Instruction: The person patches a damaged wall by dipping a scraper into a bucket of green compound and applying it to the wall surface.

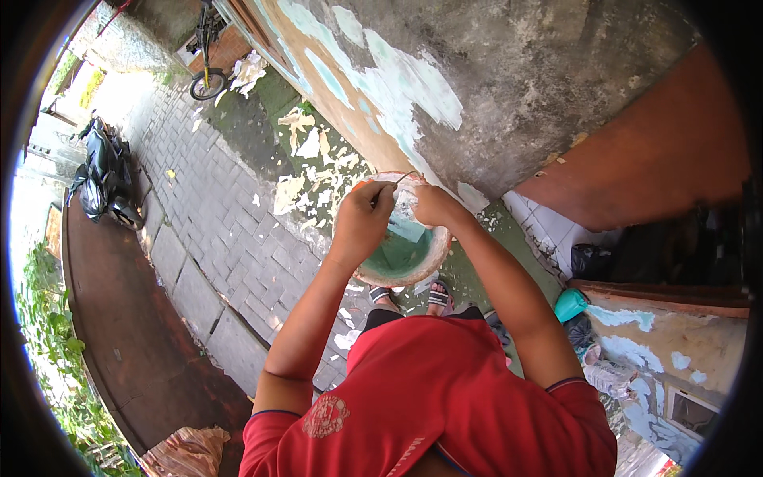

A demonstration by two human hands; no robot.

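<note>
Both my hands are over a round bucket (435, 262) with a whitish, crusted rim and green-tinted contents. My left hand (366, 219) is closed at its far-left rim. An orange bit (362, 184) shows beside its fingers, and a thin bent metal rod (406, 176) runs from them toward my right hand. Curled at the far-right rim, my right hand (435, 207) is closed next to something whitish (406, 203) inside the bucket. What each hand grips is mostly hidden by the fingers.
Ahead stands a wall (509, 95) with peeling paint; pale flakes (318, 151) litter the ground at its foot. A parked motorbike (103, 171) and a brown low wall (119, 318) are on the left. A doorway (660, 246) and teal bag (570, 304) lie right. My sandalled feet are below the bucket.
</note>
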